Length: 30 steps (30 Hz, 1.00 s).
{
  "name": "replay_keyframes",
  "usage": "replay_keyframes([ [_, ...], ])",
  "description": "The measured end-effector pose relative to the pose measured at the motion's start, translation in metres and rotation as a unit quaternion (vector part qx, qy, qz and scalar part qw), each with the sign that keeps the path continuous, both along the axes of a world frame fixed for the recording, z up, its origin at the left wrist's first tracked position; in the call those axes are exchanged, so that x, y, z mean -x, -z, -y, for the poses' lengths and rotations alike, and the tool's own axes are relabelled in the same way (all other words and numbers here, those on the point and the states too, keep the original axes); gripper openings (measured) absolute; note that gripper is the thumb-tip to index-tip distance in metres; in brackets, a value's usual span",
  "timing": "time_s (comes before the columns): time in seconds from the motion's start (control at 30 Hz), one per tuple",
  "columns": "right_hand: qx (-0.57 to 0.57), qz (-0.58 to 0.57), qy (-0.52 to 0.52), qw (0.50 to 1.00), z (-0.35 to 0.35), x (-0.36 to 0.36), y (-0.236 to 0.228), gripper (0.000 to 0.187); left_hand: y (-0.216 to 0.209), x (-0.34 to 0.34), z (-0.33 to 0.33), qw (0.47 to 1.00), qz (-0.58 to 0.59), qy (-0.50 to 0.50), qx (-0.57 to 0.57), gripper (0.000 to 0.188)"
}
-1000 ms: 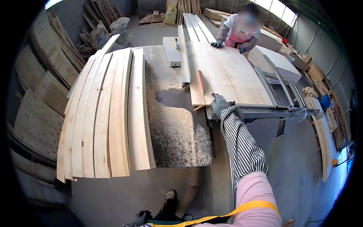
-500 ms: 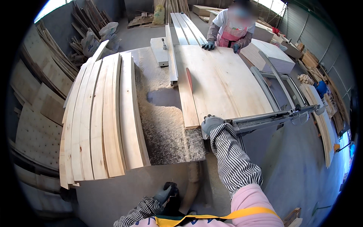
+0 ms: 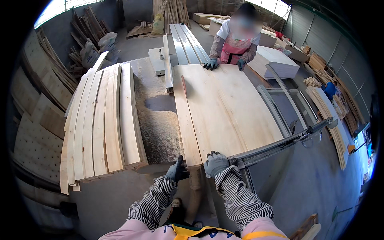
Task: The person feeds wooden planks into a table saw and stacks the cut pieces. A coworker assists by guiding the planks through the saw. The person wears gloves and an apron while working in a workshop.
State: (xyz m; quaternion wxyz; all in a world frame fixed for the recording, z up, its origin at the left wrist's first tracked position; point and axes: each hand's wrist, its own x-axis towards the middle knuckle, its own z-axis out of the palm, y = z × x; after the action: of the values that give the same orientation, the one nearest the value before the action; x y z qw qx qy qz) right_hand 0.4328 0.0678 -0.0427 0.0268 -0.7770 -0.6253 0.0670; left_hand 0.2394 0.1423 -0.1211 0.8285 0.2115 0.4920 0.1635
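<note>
A wide pale wooden board (image 3: 228, 108) lies on the saw table, with a straight cut from the red saw blade (image 3: 184, 86) to its near edge. Left of that cut is a long narrow strip (image 3: 188, 136). My right hand (image 3: 216, 164), in a grey glove, grips the board's near edge just right of the cut, fingers over the top. Beside the strip's near left corner is my left hand (image 3: 177, 169), also gloved, its fingers apart and nothing held. Across the table, a co-worker's gloved hands (image 3: 211, 64) rest at the board's far edge.
Cut planks (image 3: 100, 124) are stacked along the table's left side. Sawdust (image 3: 160, 130) covers the tabletop between them and the strip. A metal fence (image 3: 167, 64) stands beyond the blade. At the right are a metal sliding frame (image 3: 280, 143) and a stack of white-topped sheets (image 3: 274, 60).
The board has slid toward me past the blade, with my right hand still at its near edge. My left hand has risen from low by my body to the strip's near end.
</note>
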Motion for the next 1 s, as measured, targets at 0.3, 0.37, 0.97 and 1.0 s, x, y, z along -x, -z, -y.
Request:
replay_keyframes([
  [0.3,-0.039,0.013,-0.012,0.999,0.137,0.033,-0.002,0.034,0.030,-0.029,0.091,0.941,-0.165,-0.067,-0.288,0.049],
  [0.37,-0.013,-0.003,-0.007,1.000,0.163,0.039,-0.011,0.039,0.015,-0.026,0.127,0.939,-0.144,-0.091,-0.300,0.037],
  [0.97,-0.035,-0.196,0.046,0.979,0.346,0.084,-0.037,0.066,-0.123,0.113,0.182,0.920,-0.103,-0.157,-0.345,0.032],
  [1.0,-0.068,-0.262,-0.020,0.962,0.375,0.085,-0.021,0.061,-0.122,0.123,0.159,0.915,-0.107,-0.174,-0.347,0.033],
])
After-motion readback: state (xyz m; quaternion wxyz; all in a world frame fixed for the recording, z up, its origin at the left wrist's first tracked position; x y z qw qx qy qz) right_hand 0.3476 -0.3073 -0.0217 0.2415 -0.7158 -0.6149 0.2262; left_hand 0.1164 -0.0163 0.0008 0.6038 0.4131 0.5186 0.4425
